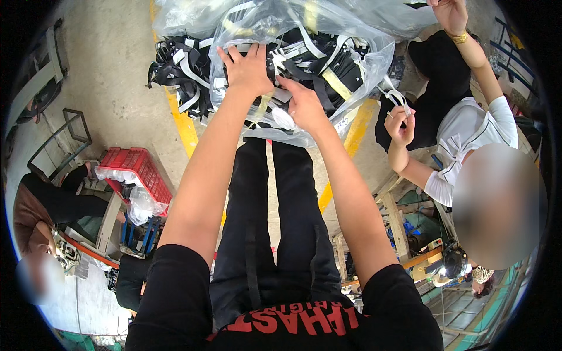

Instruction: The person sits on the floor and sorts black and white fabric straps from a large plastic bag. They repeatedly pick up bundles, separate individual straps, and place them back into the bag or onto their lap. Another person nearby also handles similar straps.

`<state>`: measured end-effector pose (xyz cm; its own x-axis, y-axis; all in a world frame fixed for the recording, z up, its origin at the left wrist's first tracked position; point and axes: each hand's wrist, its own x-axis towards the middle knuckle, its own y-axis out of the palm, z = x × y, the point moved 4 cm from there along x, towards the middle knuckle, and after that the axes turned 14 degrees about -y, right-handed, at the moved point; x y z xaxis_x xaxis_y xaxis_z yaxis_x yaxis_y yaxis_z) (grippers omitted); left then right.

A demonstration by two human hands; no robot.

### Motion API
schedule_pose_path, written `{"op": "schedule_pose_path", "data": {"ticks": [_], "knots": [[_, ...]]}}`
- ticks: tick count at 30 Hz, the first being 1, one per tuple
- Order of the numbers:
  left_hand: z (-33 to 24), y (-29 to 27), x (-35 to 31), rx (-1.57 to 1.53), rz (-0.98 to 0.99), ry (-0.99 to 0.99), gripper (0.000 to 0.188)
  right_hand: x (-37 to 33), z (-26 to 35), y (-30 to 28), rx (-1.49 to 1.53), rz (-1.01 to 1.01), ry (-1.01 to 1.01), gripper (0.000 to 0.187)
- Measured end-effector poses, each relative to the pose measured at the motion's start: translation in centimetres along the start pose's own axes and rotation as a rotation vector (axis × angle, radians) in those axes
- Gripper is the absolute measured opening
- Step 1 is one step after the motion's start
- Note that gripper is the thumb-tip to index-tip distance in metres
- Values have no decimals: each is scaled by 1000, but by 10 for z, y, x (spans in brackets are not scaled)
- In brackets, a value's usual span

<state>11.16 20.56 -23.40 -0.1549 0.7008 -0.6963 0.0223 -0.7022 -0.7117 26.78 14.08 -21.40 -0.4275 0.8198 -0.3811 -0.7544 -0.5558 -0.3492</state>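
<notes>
In front of me, a clear plastic bag lies open, filled with a heap of black strap-like pieces with white bands. My left hand lies flat on the heap with its fingers spread. Just to its right is my right hand, its index finger stretched toward a white band; its other fingers are partly hidden. A small crumpled white piece sits beside the right palm. More black and white pieces spill out to the left of the bag.
Another clear bag lies behind. At right, a person in a white top holds thin white strips. A red crate with plastic inside stands at left. Yellow lines cross the floor. Another person sits far left.
</notes>
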Motion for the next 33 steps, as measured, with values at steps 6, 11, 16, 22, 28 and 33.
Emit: {"op": "schedule_pose_path", "data": {"ticks": [6,11,16,22,28,33], "knots": [[7,-12,8,-3,54,104,81,-2,1,-1,51,-9,-8,58],[12,-13,-4,-90,-26,102,75,-1,26,-19,-503,-135,-204,40],[3,-14,-14,9,-29,18,74,-44,26,-69,-671,14,-69,40],[-38,-28,-49,-303,-475,173,49,-79,26,-90,-579,-11,-38,48],[-117,-2,-38,-679,240,169,62,-94,7,-94,-378,-253,124,44],[-141,0,-54,-544,175,14,90,-104,-1,-108,-219,-374,131,40]]}}
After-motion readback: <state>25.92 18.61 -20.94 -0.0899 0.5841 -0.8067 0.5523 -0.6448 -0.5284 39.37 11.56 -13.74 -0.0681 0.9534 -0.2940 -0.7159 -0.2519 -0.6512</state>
